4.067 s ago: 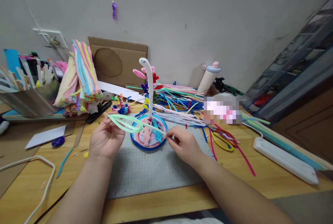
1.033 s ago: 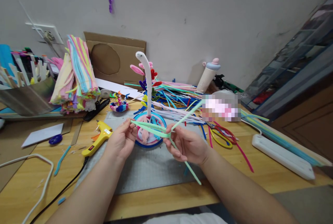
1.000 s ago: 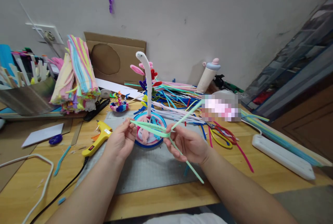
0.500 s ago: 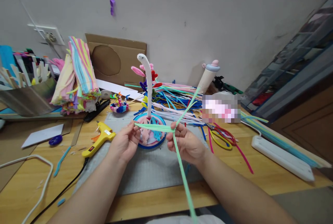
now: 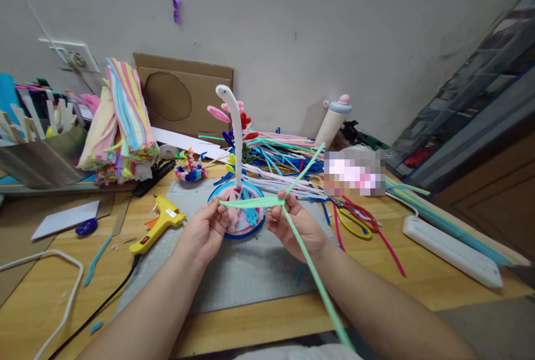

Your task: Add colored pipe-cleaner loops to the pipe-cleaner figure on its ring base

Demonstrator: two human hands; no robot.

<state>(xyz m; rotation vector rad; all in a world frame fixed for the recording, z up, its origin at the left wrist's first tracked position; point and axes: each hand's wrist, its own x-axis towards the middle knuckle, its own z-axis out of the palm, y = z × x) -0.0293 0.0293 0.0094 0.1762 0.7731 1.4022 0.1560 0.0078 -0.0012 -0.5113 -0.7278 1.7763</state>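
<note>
Light-green pipe cleaners stretch level between my two hands above a grey mat. My left hand pinches their left end. At the other end, my right hand holds them between thumb and fingers where the strands part. One strand runs up and to the right from there, and a longer one slants down toward me across the right wrist. Just behind the hands stands a white, curved pipe-cleaner stem with a bent-over top, rising from a round pink and blue base.
A yellow glue gun lies left of the mat, its black cord trailing forward. Scissors and a white power strip are on the right. Behind are loose pipe cleaners, a bottle and cardboard.
The long green strand's lower end has swung to the right. My right hand has shifted slightly right and up, still gripping the pipe cleaners. The view has moved a little.
</note>
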